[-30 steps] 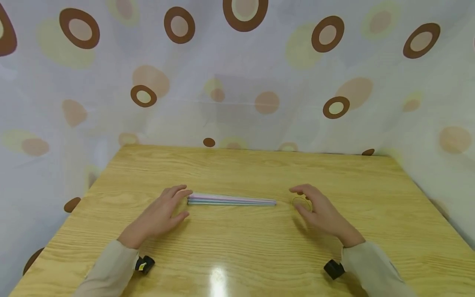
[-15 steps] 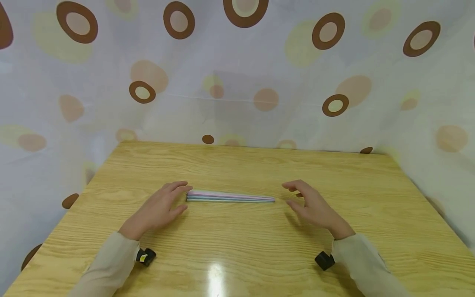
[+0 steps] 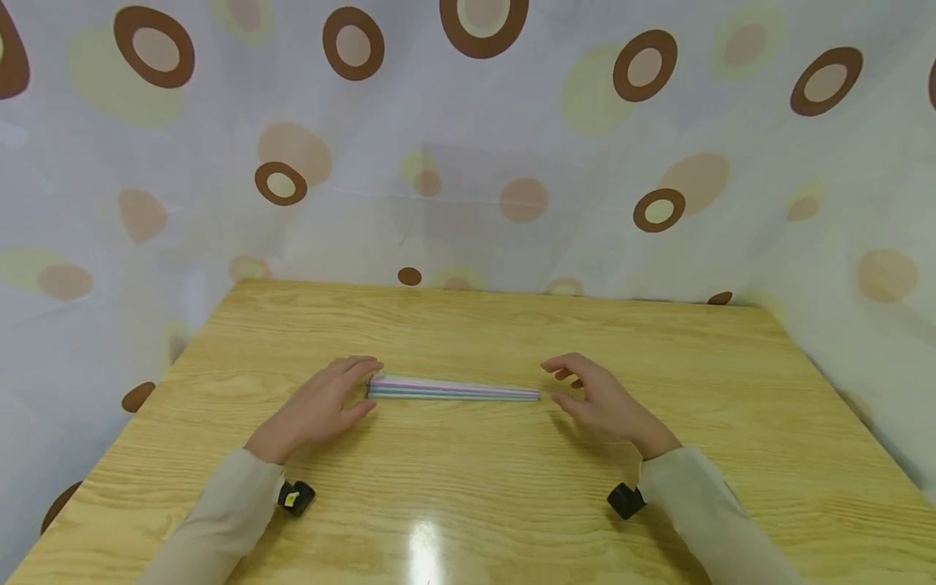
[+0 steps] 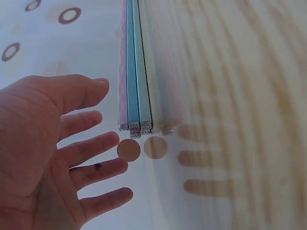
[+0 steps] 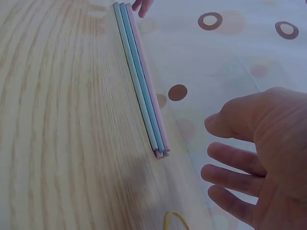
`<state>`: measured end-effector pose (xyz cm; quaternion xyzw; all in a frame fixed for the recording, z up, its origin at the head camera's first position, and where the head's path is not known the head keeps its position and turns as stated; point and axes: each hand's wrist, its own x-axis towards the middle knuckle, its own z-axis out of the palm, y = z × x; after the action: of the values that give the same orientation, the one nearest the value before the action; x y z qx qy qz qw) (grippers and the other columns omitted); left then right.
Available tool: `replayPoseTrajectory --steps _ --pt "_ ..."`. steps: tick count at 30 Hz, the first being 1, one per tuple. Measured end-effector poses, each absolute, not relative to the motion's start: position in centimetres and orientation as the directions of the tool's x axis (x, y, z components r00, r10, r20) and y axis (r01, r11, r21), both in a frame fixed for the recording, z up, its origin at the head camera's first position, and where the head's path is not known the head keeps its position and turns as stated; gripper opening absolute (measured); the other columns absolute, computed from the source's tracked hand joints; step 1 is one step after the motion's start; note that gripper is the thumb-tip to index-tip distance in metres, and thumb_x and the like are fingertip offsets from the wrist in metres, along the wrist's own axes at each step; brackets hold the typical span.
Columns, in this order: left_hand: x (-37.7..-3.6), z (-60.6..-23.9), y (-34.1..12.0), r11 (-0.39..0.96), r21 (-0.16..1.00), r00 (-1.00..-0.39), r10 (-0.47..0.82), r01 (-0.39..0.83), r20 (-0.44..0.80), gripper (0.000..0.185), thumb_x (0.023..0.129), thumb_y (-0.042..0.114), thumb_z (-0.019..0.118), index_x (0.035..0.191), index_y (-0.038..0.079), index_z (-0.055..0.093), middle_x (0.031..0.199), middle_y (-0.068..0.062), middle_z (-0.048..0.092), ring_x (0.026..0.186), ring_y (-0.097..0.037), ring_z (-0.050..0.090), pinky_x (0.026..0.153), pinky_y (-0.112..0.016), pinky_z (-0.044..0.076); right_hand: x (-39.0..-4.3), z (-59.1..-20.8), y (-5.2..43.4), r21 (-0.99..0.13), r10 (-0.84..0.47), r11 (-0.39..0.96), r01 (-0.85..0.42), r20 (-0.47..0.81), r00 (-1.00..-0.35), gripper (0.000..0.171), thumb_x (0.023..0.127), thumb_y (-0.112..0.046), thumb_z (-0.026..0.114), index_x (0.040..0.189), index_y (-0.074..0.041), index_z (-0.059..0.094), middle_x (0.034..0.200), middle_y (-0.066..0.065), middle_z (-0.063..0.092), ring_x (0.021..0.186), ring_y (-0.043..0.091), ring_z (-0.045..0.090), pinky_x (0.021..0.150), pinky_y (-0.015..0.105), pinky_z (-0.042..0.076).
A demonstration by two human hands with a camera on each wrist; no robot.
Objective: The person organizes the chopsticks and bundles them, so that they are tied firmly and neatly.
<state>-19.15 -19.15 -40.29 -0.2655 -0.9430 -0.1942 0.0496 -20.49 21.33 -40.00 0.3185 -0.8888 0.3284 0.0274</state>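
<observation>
The scene is evenly and brightly lit from above. A glare patch is seen on the table (image 3: pixel 427 552) near its front edge. Soft shadows are cast beneath both hands. Edges are bowed by wide-angle distortion; wrist views are softly blurred.

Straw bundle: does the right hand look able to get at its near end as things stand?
Probably yes. The right hand is open just off the end of the straw bundle, which lies flat on the table. Nothing lies between them; the rubber band sits aside.
</observation>
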Motion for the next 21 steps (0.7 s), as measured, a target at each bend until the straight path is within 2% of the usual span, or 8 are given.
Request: replayPoseTrajectory --steps 14,21 --pt "-19.6 -40.0 -18.9 0.784 0.367 -0.864 0.472 0.501 0.173 0.047 0.090 0.017 0.067 0.133 0.003 0.052 0.136 -0.017 0.053 0.123 -0.036 0.051 0.102 -0.052 0.040 -21.6 -40.6 19.5 -0.622 -0.599 0.559 -0.548 0.154 -0.786 0.036 0.093 -0.004 0.060 0.127 0.004 0.051 0.125 0.021 0.055 0.110 0.037 0.054 0.090 0.051 0.046" --pt "-20.3 -40.4 -18.6 0.778 0.387 -0.865 0.480 0.496 0.145 0.048 0.090 0.017 0.068 0.133 0.002 0.052 0.133 -0.015 0.055 0.120 -0.033 0.052 0.100 -0.050 0.042 -21.8 -41.3 19.3 -0.630 -0.591 0.565 -0.533 0.142 -0.794 0.037 0.090 -0.002 0.064 0.125 0.003 0.053 0.121 0.019 0.056 0.104 0.031 0.055 0.085 0.043 0.048"
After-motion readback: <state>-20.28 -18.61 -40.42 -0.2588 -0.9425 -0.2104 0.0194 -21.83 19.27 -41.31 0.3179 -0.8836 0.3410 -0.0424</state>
